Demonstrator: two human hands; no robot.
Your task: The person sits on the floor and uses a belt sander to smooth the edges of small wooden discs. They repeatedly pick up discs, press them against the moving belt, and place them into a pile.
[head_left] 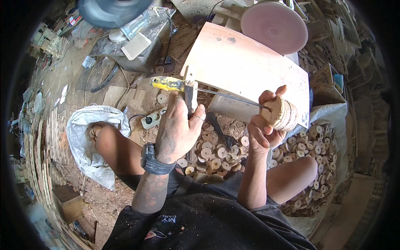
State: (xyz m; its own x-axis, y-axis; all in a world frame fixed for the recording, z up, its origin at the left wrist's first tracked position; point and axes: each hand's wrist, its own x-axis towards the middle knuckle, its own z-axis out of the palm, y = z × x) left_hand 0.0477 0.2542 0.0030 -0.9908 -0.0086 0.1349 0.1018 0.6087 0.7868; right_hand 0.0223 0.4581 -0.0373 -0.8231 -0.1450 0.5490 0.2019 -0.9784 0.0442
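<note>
My left hand [179, 125], with a wristwatch and a ring, is closed around a wooden block [191, 99]. The block sits against a yellow-handled screwdriver [166, 83]. The screwdriver's long thin shaft runs right to a short stack of round wooden discs [284, 116], its tip at the hole in the end disc. My right hand [266, 127] grips that stack, fingers curled around its near side and thumb side. How far the shaft goes inside is hidden. Below both hands many loose holed discs [210, 156] lie in a pile between my legs.
A pale board [246, 62] slopes beyond my hands, with a round sanding disc [274, 27] behind it. A blurred dark wheel [114, 10] is at upper left. A white sack [96, 158] stands left; a power strip [154, 118] lies on the dusty floor. More discs [308, 162] fill the right side.
</note>
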